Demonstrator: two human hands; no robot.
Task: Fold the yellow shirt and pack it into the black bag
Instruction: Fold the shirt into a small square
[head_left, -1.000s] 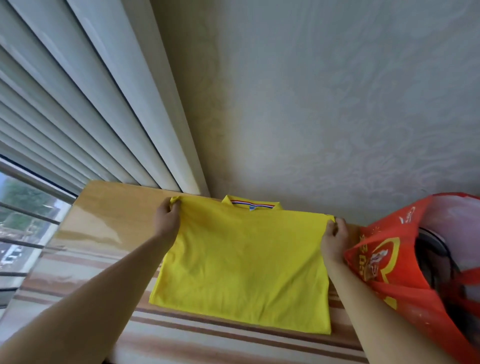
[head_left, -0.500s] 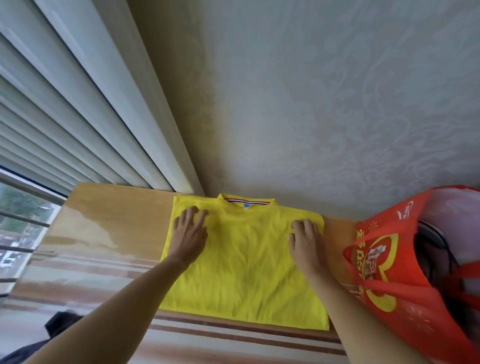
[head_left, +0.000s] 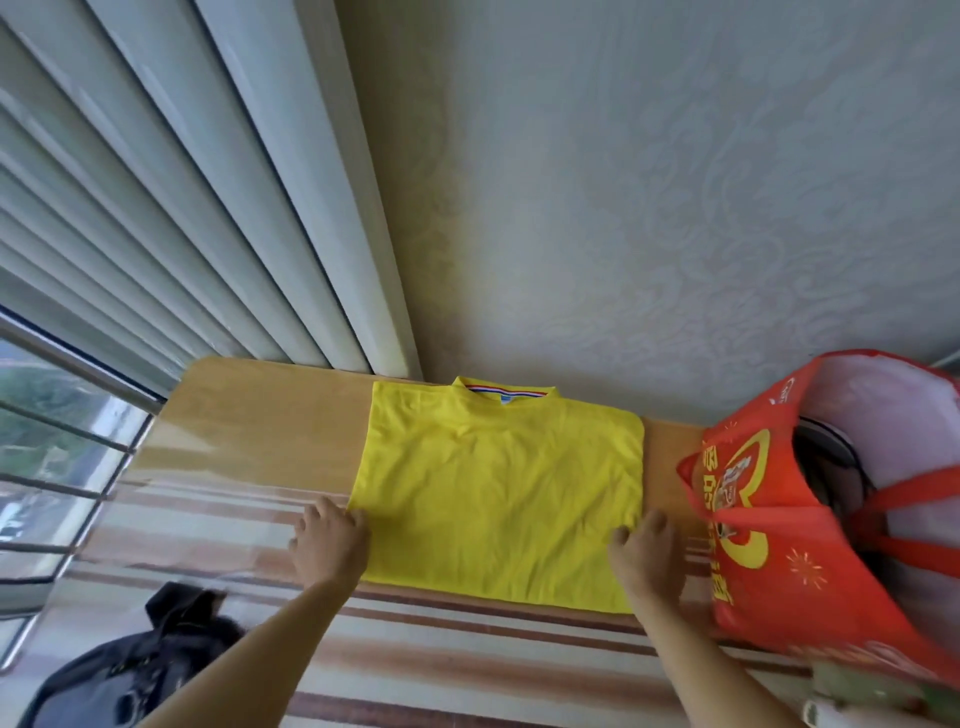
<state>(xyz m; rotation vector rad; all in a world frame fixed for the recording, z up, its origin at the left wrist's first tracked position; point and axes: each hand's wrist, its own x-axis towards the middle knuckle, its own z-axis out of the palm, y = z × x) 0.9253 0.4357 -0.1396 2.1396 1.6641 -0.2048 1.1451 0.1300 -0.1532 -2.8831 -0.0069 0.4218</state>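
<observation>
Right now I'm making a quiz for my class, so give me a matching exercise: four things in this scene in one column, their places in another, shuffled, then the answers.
Things:
1. yellow shirt
2. black bag
3. red bag
4. left hand

Places:
A. at the table's right end
B. at the shirt's near left corner
C. flat at the middle of the table
D. bottom left of the view

Pairs: 1-C, 2-D, 3-A, 4-B

a home, by the look of it: pale embossed floral wallpaper (head_left: 675, 182) covers the wall, white ribbed window framing (head_left: 182, 208) with metal bars (head_left: 57, 483) looks out onto greenery, and a glossy wooden table with brown stripes (head_left: 249, 436) holds a red printed shopping tote (head_left: 769, 530)
</observation>
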